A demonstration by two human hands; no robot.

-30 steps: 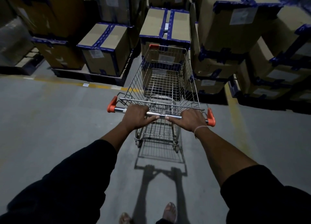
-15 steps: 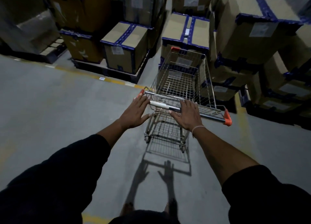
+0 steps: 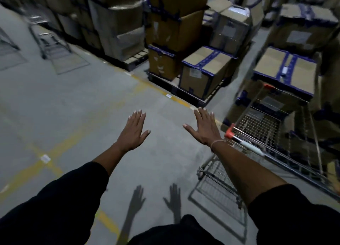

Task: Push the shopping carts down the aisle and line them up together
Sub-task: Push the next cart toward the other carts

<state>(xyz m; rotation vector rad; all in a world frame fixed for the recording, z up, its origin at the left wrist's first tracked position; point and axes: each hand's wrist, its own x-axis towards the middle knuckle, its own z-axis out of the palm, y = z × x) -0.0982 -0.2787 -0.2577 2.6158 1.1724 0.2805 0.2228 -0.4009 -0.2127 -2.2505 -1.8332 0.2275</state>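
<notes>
Shopping cart, silver wire mesh with orange end caps on a metal push bar (image 3: 272, 134), sits at the right side of my view, nose pointing up-right and in among taped cardboard boxes with blue tape (image 3: 284, 68); I can't tell if it touches them. Its push bar runs diagonally, orange cap nearest my right wrist. More stacked cardboard boxes on pallets (image 3: 204, 73) line the far edge of the floor, just behind a yellow painted line (image 3: 158, 87). Open room: wide bare grey concrete floor (image 3: 73, 106) to the left and ahead of my hands, crossed by more yellow lines.

Another wire cart (image 3: 49, 40) stands far left near the box stacks, blurred, well apart from the first.

Hands: both released, holding nothing. My left hand (image 3: 133, 132) is out in front, fingers straight and together, thumb splayed, over open floor. My right hand (image 3: 204, 128) same pose, palm down, fingers spread a bit, just left of the cart's orange cap and not on the bar. Thin band on the right wrist. Black sleeves (image 3: 60, 204) on both upper arms. Both hand shadows fall on the floor below.

Dim warehouse lighting, edges of view smeared.
</notes>
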